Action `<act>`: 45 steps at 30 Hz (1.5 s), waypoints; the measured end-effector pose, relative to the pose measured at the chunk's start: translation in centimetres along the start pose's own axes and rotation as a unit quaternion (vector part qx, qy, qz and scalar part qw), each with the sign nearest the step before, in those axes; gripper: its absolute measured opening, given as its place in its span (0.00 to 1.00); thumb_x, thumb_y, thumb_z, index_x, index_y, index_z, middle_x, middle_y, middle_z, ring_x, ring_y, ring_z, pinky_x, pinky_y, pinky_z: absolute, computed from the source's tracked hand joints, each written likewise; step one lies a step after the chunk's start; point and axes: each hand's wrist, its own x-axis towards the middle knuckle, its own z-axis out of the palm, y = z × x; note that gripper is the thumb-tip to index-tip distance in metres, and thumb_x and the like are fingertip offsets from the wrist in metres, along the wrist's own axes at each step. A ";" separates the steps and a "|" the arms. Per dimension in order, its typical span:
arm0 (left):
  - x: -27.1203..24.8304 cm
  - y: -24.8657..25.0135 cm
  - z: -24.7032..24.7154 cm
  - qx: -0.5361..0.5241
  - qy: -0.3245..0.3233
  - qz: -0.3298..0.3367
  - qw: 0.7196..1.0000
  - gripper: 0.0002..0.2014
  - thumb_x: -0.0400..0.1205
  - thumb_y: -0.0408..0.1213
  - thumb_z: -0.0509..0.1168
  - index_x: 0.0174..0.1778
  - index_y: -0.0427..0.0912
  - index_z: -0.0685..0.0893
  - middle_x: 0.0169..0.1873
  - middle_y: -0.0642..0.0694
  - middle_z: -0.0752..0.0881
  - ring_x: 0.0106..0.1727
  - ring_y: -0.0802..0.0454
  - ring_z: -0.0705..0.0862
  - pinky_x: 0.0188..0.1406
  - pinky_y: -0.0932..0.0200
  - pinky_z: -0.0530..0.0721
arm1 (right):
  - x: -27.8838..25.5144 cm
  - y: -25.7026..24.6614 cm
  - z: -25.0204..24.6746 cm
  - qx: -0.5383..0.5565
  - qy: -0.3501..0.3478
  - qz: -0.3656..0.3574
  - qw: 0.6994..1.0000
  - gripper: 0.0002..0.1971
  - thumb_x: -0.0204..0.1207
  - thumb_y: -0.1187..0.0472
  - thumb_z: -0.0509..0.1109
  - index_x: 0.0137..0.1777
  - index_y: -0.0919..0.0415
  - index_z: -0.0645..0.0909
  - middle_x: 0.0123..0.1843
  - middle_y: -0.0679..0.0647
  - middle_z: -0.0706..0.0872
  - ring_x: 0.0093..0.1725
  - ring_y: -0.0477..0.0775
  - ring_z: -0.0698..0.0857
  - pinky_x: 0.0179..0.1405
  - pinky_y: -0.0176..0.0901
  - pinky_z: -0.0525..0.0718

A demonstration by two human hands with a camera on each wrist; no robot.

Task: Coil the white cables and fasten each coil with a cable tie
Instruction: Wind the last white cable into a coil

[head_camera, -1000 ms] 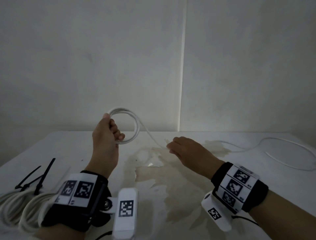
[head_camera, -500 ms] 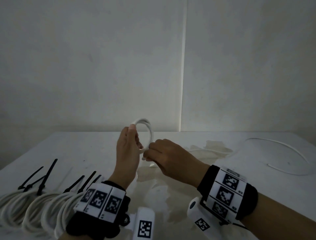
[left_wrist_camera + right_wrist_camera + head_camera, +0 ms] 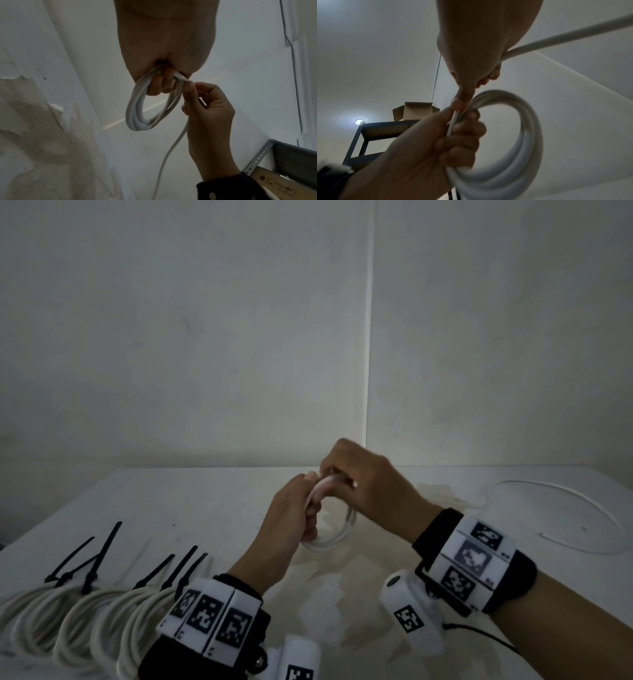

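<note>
Left hand (image 3: 291, 515): fingers curled through white cable coil (image 3: 137, 108), gripping its top. Right hand (image 3: 366, 484): thumb and fingers pinching the loose cable strand (image 3: 556, 39) against the coil.

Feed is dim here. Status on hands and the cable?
Left hand grips the white coil. Right hand pinches the cable's loose run at the coil's top. Tail on the table remains uncoiled. Nothing in the way.

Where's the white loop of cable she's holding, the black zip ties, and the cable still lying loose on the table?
white coil (image 3: 137, 112): left wrist view, bottom curve.
black cable ties (image 3: 102, 553): head view, one upright tail.
loose cable (image 3: 582, 505): head view, far arc.
</note>
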 end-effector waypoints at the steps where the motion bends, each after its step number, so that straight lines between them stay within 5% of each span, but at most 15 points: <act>1: -0.1 0.0 -0.1 0.007 -0.009 0.002 1.000 0.17 0.87 0.41 0.48 0.32 0.42 0.69 0.21 0.52 0.69 0.18 0.60 0.63 0.18 0.68 0.65 | 0.1 0.3 -0.4 -0.013 0.004 -0.001 1.000 0.11 0.74 0.57 0.66 0.40 0.66 0.80 0.38 0.55 0.78 0.31 0.48 0.73 0.31 0.36 0.74; 6: -0.3 0.2 -0.2 0.006 -0.041 -0.005 0.999 0.20 0.87 0.45 0.46 0.34 0.40 0.72 0.19 0.54 0.70 0.18 0.60 0.63 0.19 0.67 0.65 | 0.4 1.1 -1.2 0.029 -0.001 0.059 0.998 0.16 0.73 0.51 0.68 0.40 0.66 0.85 0.37 0.55 0.81 0.34 0.46 0.77 0.33 0.26 0.72; 11: -0.3 0.8 0.0 0.008 -0.035 -0.030 0.999 0.23 0.86 0.51 0.47 0.32 0.41 0.72 0.18 0.53 0.68 0.18 0.59 0.63 0.20 0.65 0.64 | 0.3 0.5 -1.6 0.094 -0.020 0.147 0.984 0.07 0.73 0.60 0.72 0.40 0.64 0.85 0.36 0.47 0.82 0.35 0.30 0.79 0.35 0.19 0.71; 14: -0.5 1.2 0.2 0.022 -0.036 -0.022 0.999 0.18 0.82 0.48 0.58 0.31 0.42 0.67 0.18 0.53 0.65 0.18 0.58 0.60 0.18 0.66 0.62 | 0.2 0.1 -1.8 0.144 -0.040 0.202 0.968 0.04 0.73 0.61 0.72 0.40 0.60 0.85 0.35 0.41 0.85 0.36 0.32 0.82 0.37 0.22 0.75; 19: -0.5 1.1 0.3 -0.017 -0.027 -0.015 0.999 0.20 0.85 0.43 0.55 0.25 0.45 0.67 0.16 0.55 0.63 0.17 0.59 0.58 0.15 0.68 0.61 | 0.1 0.1 -1.4 0.216 -0.072 0.243 0.943 0.08 0.80 0.61 0.63 0.46 0.54 0.85 0.39 0.48 0.88 0.43 0.44 0.87 0.50 0.34 0.82; 22: -0.3 1.0 -0.1 -0.053 -0.016 -0.021 0.998 0.20 0.85 0.43 0.54 0.27 0.44 0.63 0.16 0.55 0.61 0.16 0.60 0.57 0.14 0.68 0.59 | -0.2 -0.1 -1.6 0.234 -0.104 0.270 0.928 0.14 0.84 0.57 0.55 0.48 0.51 0.83 0.34 0.44 0.87 0.34 0.47 0.83 0.41 0.34 0.78; 25: 0.2 1.0 -0.7 -0.118 -0.005 -0.029 0.993 0.19 0.86 0.45 0.52 0.28 0.45 0.62 0.16 0.55 0.60 0.16 0.60 0.55 0.13 0.68 0.56 | -0.6 -0.2 -1.6 0.229 -0.102 0.298 0.921 0.19 0.85 0.56 0.52 0.46 0.65 0.83 0.27 0.43 0.82 0.27 0.37 0.74 0.33 0.25 0.71; 33: 1.1 1.4 -1.2 -0.070 -0.030 -0.003 0.997 0.18 0.86 0.45 0.49 0.34 0.39 0.72 0.16 0.54 0.68 0.16 0.59 0.66 0.23 0.65 0.78 | -0.4 -0.3 -1.2 0.058 -0.004 0.224 0.973 0.17 0.84 0.53 0.55 0.30 0.46 0.67 0.24 0.45 0.74 0.25 0.40 0.74 0.27 0.31 0.68; 38: 0.7 1.9 -0.4 -0.134 0.012 -0.031 0.990 0.19 0.86 0.45 0.52 0.29 0.43 0.67 0.16 0.54 0.61 0.16 0.59 0.58 0.14 0.68 0.65 | -0.4 0.1 -0.6 0.050 0.004 0.229 0.972 0.16 0.83 0.52 0.55 0.33 0.52 0.71 0.25 0.45 0.75 0.25 0.43 0.73 0.29 0.35 0.69; 42: 0.6 1.8 0.2 -0.140 0.042 -0.033 0.989 0.19 0.85 0.44 0.54 0.27 0.45 0.64 0.16 0.55 0.59 0.16 0.58 0.55 0.13 0.67 0.58 | -0.8 0.1 -0.6 0.098 0.005 0.226 0.969 0.17 0.84 0.54 0.55 0.32 0.46 0.72 0.26 0.45 0.77 0.26 0.41 0.75 0.29 0.29 0.70; 45: 0.8 1.5 -0.1 -0.156 0.063 -0.035 0.985 0.19 0.85 0.44 0.55 0.27 0.45 0.64 0.15 0.55 0.59 0.15 0.59 0.54 0.12 0.67 0.57 | -1.7 0.4 -0.8 0.131 0.015 0.230 0.964 0.14 0.84 0.57 0.55 0.48 0.53 0.83 0.33 0.44 0.80 0.32 0.40 0.78 0.35 0.28 0.73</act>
